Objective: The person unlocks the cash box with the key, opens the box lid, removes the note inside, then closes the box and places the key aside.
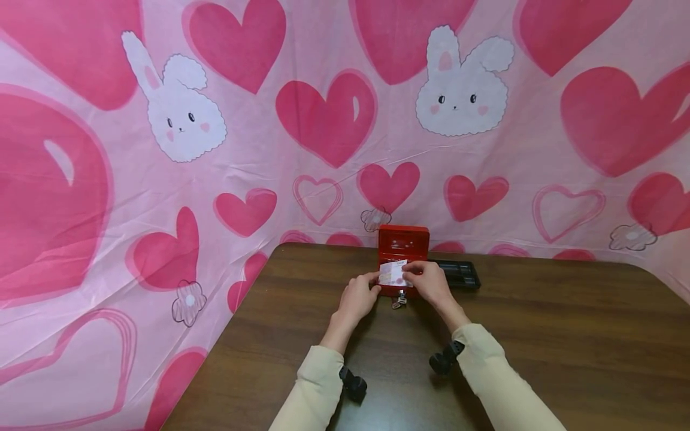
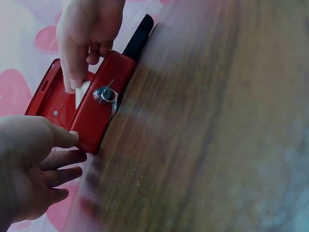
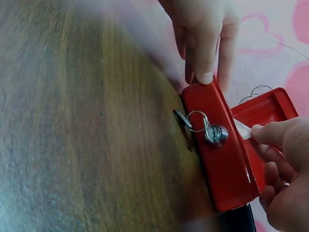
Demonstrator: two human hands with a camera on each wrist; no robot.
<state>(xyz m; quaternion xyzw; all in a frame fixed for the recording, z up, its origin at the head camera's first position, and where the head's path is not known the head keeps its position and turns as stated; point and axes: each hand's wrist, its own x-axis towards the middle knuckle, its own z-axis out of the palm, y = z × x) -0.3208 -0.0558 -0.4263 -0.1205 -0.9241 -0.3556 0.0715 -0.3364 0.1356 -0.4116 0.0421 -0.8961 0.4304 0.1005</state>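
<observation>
A small red cash box [image 1: 390, 292] stands with its lid [image 1: 403, 241] raised at the back. My right hand [image 1: 429, 282] pinches a pale printed slip of paper [image 1: 392, 273] between thumb and fingers, over the open box. In the right wrist view the slip's white corner [image 3: 244, 129] shows behind the front wall, with its lower part hidden. My left hand [image 1: 356, 297] rests against the box's left end, thumb at the front corner and the other fingers fairly straight. Keys on a ring [image 2: 112, 99] hang from the lock in the front wall.
A black compartment tray [image 1: 458, 274] lies on the brown wooden table [image 1: 555, 335], just right of the box. Behind the table's far edge hangs a pink cloth [image 1: 345, 54] with hearts and rabbits. Each wrist wears a black camera.
</observation>
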